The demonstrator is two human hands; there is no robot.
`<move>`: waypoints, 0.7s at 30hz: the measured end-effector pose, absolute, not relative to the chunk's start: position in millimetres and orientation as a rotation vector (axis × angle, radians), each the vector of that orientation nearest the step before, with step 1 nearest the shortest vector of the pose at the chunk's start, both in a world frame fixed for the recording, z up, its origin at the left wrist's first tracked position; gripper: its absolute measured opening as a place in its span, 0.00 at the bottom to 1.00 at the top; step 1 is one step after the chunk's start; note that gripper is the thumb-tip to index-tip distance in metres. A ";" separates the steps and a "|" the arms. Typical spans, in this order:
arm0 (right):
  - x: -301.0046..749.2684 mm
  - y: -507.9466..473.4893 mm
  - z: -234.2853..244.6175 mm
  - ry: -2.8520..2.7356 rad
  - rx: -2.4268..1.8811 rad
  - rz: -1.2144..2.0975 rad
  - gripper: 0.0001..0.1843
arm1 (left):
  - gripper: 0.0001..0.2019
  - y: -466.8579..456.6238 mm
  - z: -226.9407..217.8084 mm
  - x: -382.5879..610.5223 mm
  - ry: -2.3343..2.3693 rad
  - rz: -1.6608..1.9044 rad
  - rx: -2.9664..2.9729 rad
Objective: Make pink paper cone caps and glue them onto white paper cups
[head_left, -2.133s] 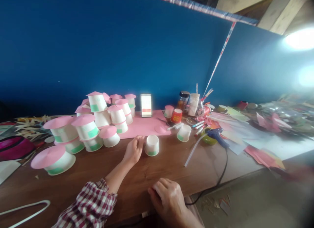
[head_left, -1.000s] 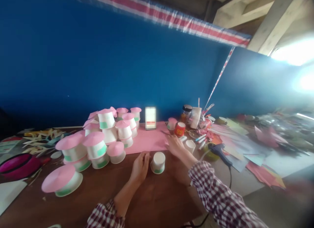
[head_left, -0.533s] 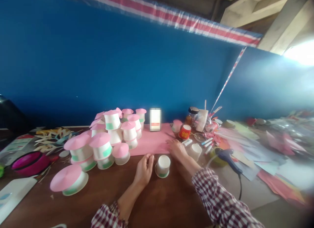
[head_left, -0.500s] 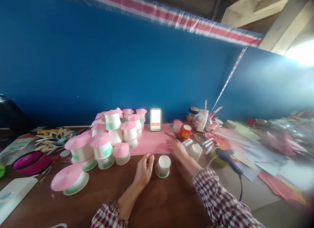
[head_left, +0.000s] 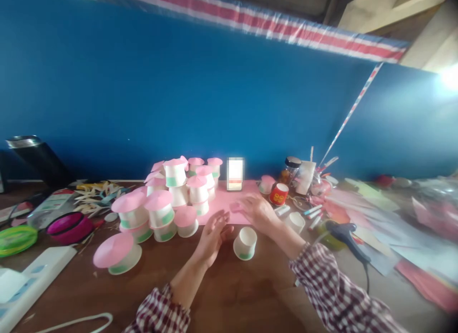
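1. Cup (head_left: 245, 243) — white paper, mouth down on the brown table (head_left: 246, 287), standing between my two hands and touching neither.
2. Far left, a heap of pink-capped cups (head_left: 168, 204) sits well clear of it.
3. My left hand (head_left: 213, 235) hovers just left of the cup, fingers apart and holding nothing.
4. My right hand (head_left: 256, 210) lies over the pink sheet (head_left: 220, 199) behind the cup — too blurred for me to tell whether its fingers pinch anything.
5. A glue gun (head_left: 345, 232) lies further right.
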State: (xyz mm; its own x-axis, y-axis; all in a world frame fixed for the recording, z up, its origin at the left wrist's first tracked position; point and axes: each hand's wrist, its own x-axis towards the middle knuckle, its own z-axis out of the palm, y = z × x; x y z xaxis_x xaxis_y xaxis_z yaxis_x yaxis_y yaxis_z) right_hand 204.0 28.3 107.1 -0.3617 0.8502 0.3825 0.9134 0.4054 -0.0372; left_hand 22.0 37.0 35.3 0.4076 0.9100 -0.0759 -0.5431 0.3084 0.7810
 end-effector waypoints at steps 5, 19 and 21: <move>179.3 22.7 116.6 -2.505 -1.271 -0.397 0.15 | 0.14 39.1 40.1 17.9 0.530 0.985 0.715; 235.8 39.3 107.5 -1.912 -2.362 0.052 0.18 | 0.11 43.8 33.8 16.8 0.678 0.994 0.528; 247.6 46.3 98.8 -1.841 -2.493 0.103 0.15 | 0.11 43.3 33.7 17.1 0.691 0.995 0.524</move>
